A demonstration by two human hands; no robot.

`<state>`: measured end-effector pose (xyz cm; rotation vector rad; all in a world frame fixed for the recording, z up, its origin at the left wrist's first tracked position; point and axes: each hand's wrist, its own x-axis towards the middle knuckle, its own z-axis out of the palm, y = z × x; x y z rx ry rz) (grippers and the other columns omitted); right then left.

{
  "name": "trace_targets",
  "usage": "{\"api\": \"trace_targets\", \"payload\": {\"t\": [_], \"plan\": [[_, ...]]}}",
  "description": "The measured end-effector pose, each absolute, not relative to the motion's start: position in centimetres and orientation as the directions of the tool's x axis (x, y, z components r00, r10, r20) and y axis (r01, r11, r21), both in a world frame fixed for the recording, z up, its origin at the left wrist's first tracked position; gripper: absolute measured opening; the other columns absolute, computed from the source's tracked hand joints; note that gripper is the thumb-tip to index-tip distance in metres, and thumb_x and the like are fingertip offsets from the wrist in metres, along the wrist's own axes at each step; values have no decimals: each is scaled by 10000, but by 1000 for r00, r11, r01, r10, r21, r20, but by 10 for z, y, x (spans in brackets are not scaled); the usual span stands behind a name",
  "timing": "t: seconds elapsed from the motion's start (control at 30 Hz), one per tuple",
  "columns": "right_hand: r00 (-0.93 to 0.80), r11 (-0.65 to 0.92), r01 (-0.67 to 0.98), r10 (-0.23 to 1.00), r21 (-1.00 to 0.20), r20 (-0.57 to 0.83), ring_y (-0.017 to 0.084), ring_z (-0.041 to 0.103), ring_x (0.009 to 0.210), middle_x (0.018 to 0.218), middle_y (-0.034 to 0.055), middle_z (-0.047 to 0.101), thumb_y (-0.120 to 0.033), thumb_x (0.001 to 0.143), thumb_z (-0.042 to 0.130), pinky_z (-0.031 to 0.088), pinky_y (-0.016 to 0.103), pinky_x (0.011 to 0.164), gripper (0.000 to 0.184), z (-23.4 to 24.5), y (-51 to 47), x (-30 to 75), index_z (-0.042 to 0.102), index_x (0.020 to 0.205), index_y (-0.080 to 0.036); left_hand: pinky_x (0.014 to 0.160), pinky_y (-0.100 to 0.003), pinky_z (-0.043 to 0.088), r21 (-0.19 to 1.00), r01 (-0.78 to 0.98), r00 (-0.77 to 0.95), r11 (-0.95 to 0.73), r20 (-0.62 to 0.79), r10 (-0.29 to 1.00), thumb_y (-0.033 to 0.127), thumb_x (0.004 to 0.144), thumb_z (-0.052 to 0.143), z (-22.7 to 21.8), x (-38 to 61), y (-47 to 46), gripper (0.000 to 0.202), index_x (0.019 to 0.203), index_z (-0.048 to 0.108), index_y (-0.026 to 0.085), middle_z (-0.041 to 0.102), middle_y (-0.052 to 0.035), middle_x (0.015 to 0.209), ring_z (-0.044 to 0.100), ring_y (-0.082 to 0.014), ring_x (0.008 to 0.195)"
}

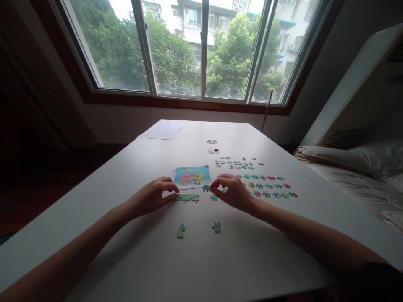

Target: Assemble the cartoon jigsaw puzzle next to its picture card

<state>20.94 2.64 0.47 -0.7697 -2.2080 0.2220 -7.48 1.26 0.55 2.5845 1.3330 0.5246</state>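
Note:
My left hand rests on the white table, its fingertips pinched at the left end of a short joined strip of green puzzle pieces. My right hand is curled, with thumb and forefinger pinching a small green puzzle piece just right of the strip. A colourful cartoon reference picture lies just beyond both hands. One more green piece sits under my right hand's fingers.
Several loose pieces lie in rows to the right and further back. Two single pieces lie nearer me. A paper sheet and two round cable ports are at the far end. A bed stands to the right.

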Motion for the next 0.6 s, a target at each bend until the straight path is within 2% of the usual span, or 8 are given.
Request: {"api": "trace_targets", "payload": {"t": [0.1, 0.27, 0.43, 0.6], "plan": [[-554, 756, 476, 655, -450, 514, 105, 550, 623, 698, 11, 645, -178, 775, 651, 415, 221, 590, 30, 1, 28, 204, 670, 752, -171, 678, -267, 442, 319, 745, 550, -586, 204, 810, 302, 851, 521, 4, -76, 13, 184, 882, 679, 212, 609, -60, 895, 557, -177, 773], [-598, 711, 512, 698, -482, 394, 112, 560, 656, 718, 6, 662, -187, 760, 657, 410, 231, 627, 34, -3, 34, 199, 688, 747, -182, 698, -271, 441, 321, 748, 553, -581, 183, 813, 304, 858, 514, 4, -77, 13, 186, 884, 675, 214, 604, -60, 904, 556, -180, 791], [-637, 709, 518, 693, -478, 337, 118, 571, 684, 738, 12, 670, -184, 749, 663, 416, 242, 667, 38, -7, 38, 198, 701, 749, -184, 703, -276, 440, 324, 746, 559, -582, 173, 811, 304, 866, 502, 5, -77, 13, 197, 892, 672, 208, 602, -64, 899, 548, -180, 790], [-668, 724, 549, 680, -417, 303, 145, 572, 744, 768, 16, 679, -221, 756, 674, 406, 279, 729, 51, -3, 37, 198, 713, 781, -200, 701, -277, 438, 326, 745, 559, -582, 170, 811, 298, 866, 499, 5, -77, 13, 195, 891, 671, 209, 601, -64, 900, 548, -181, 796]]}}
